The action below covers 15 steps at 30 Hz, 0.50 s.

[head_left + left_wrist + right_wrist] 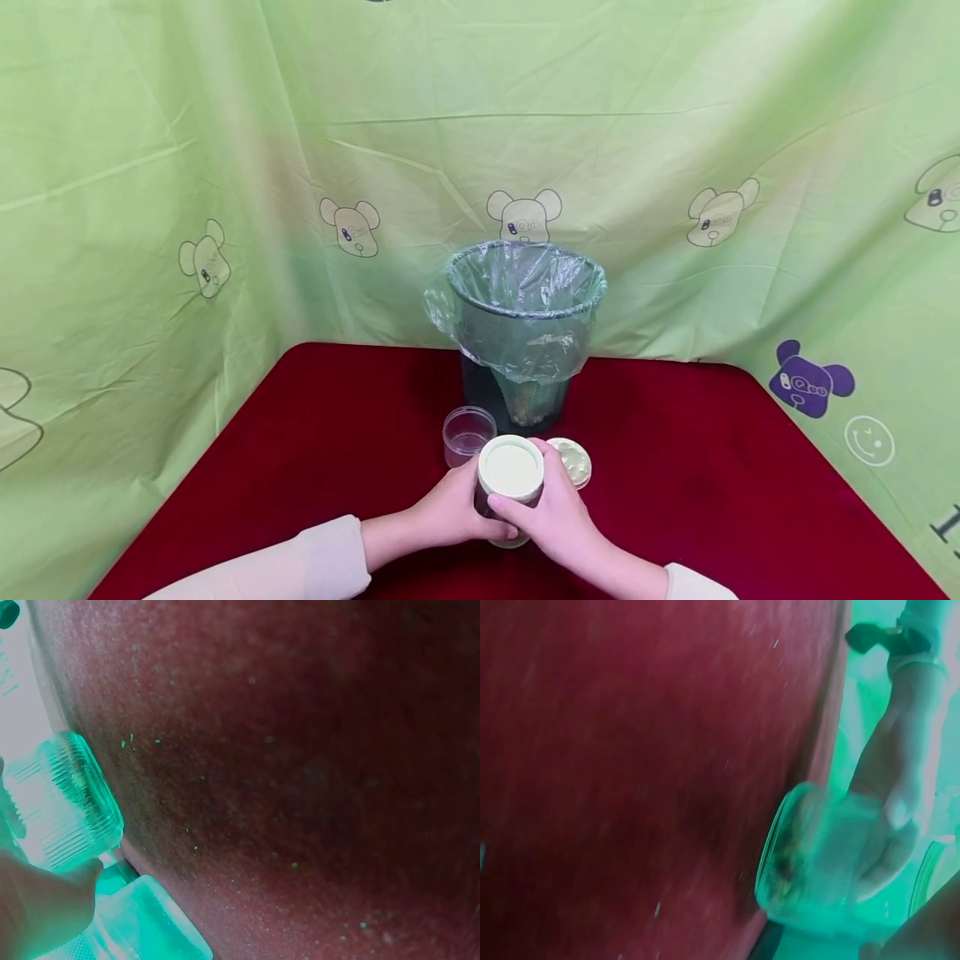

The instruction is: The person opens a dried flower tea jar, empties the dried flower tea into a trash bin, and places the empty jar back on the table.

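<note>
Both hands grip a clear jar (832, 862) with a cream screw lid (512, 468), above the near part of the red table. My left hand (453, 508) curls round its left side, and my right hand (558, 508) holds the right side, thumb across the front just below the lid. In the right wrist view, brownish bits show inside the jar at its lower end. Just behind the left hand, a clear round tub (467, 433) stands without a lid. A loose cream lid (572, 462) lies behind the right hand, partly covered by it.
A black mesh waste bin (480, 392), lined with a translucent green bag (540, 342), stands at the table's back middle. The red cloth (337, 433) covers the table, and a green printed curtain (420, 150) hangs round its back and sides. Tiny specks dot the cloth.
</note>
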Tool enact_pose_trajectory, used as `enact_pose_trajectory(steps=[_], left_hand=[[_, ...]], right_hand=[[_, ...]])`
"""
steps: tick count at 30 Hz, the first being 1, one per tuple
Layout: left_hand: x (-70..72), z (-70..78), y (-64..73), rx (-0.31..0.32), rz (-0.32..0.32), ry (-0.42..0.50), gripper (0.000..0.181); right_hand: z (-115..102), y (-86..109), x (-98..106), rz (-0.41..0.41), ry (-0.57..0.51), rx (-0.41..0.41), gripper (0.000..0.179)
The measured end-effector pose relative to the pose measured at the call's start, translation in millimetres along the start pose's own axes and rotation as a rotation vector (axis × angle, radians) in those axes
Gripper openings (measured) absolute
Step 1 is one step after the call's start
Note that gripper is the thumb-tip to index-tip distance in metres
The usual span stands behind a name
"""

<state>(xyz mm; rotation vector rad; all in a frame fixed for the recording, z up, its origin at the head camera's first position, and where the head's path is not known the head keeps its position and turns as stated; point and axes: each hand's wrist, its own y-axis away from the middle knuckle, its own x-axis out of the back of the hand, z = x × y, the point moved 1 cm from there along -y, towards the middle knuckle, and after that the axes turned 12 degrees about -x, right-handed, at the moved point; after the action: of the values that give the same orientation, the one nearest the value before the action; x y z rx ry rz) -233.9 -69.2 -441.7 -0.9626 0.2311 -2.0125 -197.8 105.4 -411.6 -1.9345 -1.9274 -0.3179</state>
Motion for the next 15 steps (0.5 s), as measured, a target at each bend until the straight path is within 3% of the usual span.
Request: enact_pose_trajectory(steps=[5, 15], left_hand=[[0.3, 0.5, -0.1, 0.003, 0.002, 0.019, 0.081], [-0.3, -1.1, -1.3, 0.025, -0.006, 0.002, 0.08]], right_hand=[[7, -10.1, 8, -0.128, -0.008, 0.066, 0.075], [18, -38.1, 27, -0.452, -0.01, 0.275, 0.069]])
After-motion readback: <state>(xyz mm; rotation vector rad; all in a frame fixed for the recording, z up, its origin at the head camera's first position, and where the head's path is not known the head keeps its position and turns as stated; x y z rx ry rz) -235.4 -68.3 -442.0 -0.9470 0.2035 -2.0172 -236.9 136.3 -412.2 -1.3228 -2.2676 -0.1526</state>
